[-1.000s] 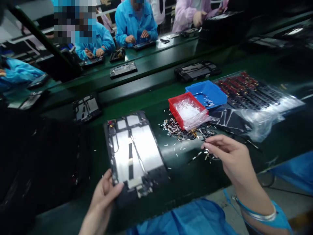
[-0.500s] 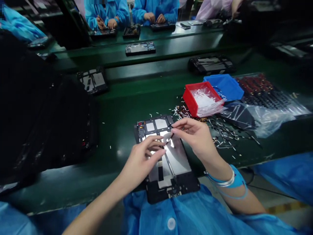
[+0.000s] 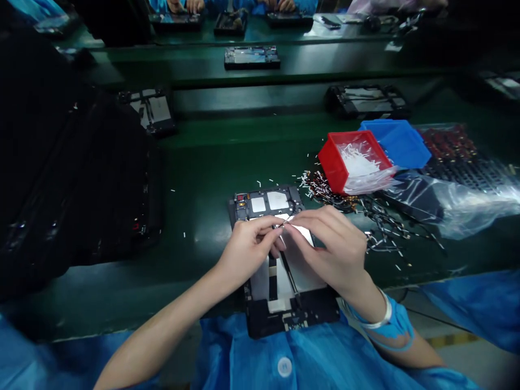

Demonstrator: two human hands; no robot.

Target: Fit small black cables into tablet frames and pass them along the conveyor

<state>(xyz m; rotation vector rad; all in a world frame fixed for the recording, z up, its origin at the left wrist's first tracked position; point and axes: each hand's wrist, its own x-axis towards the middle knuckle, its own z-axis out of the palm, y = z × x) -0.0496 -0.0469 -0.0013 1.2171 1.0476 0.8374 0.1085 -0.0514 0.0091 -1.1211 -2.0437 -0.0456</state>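
Note:
An opened tablet [image 3: 260, 319], its silvery inside facing up, lies at the table's front edge, against a blue smock. Over its upper half my two hands meet fingertip to fingertip. My left hand [image 3: 249, 246] is closed in a pinch on one end of a short thin black cable [image 3: 281, 225]. From the other side my right hand [image 3: 335, 244] pinches the same cable with thumb and forefinger. Most of the cable is hidden by the fingers. A small pale bit shows between the fingertips, too small to name. A blue wrist strap is on my right wrist.
To the right stand a red bin [image 3: 335, 162] of small white pieces and a blue bin [image 3: 406, 143]. Loose cables [image 3: 385, 222] and a plastic bag [image 3: 459, 208] lie beside them. A dark draped bulk [image 3: 81, 189] fills the left. More opened tablets [image 3: 252, 57] sit farther back, near co-workers' hands.
My hands, apart before with the cable stretched between them, have come together at the fingertips. My left fingers have closed into a pinch. The view has tipped downward.

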